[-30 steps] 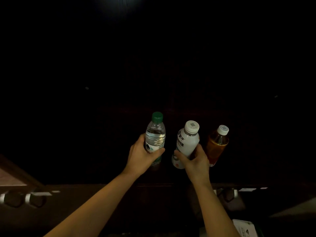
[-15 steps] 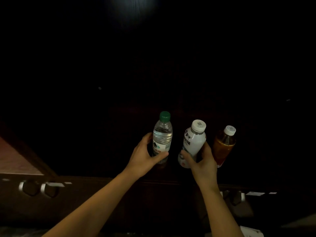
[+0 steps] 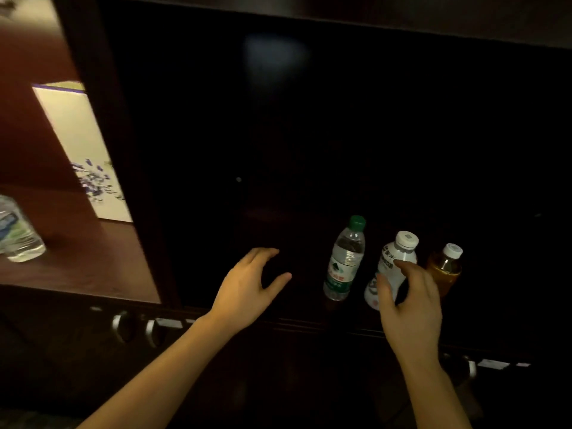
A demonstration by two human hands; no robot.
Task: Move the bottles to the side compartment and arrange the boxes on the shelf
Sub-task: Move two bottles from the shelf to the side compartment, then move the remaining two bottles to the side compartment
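1. While three bottles stand in the dark centre compartment, our left hand [image 3: 247, 286] hangs released beside the green-capped water bottle [image 3: 343, 258], grasping nothing.
2. Our right hand [image 3: 408, 301] curls loosely before the white bottle [image 3: 393, 261]; contact unclear.
3. Just beside that stands the amber bottle [image 3: 445, 267].
4. We see another bottle [image 3: 17, 230] and a floral box [image 3: 83, 150] in the left compartment.

The right hand [image 3: 408, 300] hides the white bottle's [image 3: 391, 267] lower side, the clear bottle [image 3: 17, 232] at left is blurred and edge-cut.
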